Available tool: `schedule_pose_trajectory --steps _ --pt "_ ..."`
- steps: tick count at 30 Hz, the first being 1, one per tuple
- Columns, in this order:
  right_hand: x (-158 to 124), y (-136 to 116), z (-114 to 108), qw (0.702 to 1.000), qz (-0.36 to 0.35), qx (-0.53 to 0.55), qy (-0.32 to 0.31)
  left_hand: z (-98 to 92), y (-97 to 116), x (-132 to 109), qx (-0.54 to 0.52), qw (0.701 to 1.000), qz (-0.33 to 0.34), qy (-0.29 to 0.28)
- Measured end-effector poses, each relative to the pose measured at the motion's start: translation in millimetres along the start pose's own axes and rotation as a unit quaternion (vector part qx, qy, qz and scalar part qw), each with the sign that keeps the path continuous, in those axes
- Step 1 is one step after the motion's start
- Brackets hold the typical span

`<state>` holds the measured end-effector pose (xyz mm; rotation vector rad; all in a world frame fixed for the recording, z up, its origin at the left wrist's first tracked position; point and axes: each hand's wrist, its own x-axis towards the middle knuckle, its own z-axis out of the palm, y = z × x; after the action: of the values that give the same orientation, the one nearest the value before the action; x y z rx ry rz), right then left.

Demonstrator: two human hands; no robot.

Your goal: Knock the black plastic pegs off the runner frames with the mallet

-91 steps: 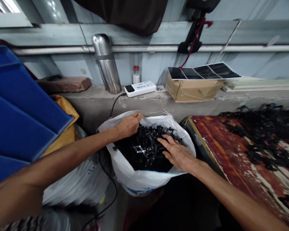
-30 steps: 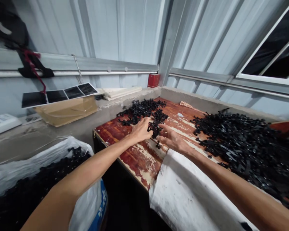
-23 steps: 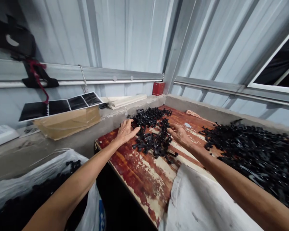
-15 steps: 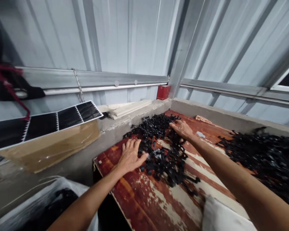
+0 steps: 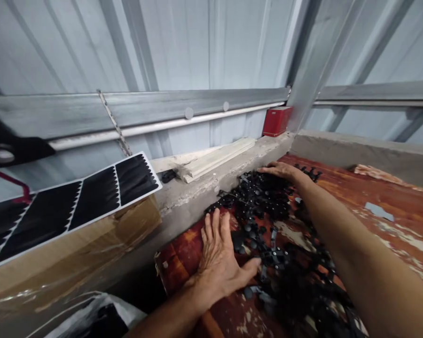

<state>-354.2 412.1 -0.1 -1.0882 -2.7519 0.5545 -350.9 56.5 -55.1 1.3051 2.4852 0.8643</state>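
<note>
A loose heap of small black plastic parts (image 5: 268, 197) spreads over a worn reddish-brown tabletop (image 5: 338, 188). My left hand (image 5: 220, 260) lies at the heap's near left side, fingers spread and thumb stretched towards the parts; nothing is in it. At the far edge of the heap, my right hand (image 5: 280, 170) reaches over with its palm down on the parts. Its fingers are stretched towards the left, and whatever lies under the palm is hidden.
Left of the table sits a taped cardboard box (image 5: 127, 225) with a black-panelled sheet (image 5: 95, 197) on top. Below it is a whitish plastic bag (image 5: 123, 305) with dark contents. Pale strips (image 5: 218, 159) and a red box (image 5: 277, 121) rest on the concrete ledge (image 5: 200, 192).
The view has shifted closer and to the left, so the second black pile on the right is out of sight. My right hand has moved across the heap's far edge.
</note>
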Motion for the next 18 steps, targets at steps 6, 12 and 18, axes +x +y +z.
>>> schedule_pose_trajectory --steps 6,12,18 --pt "-57 -22 -2 0.994 -0.049 -0.015 -0.095 0.6 -1 1 -0.02 0.997 0.011 0.068" --pt "-123 -25 0 0.993 -0.078 -0.021 -0.087 -2.1 -6 -7 0.02 0.99 0.11 0.084" --pt "-95 20 -23 0.996 0.01 -0.031 0.088 2.6 -10 -6 0.05 0.984 0.143 0.088"
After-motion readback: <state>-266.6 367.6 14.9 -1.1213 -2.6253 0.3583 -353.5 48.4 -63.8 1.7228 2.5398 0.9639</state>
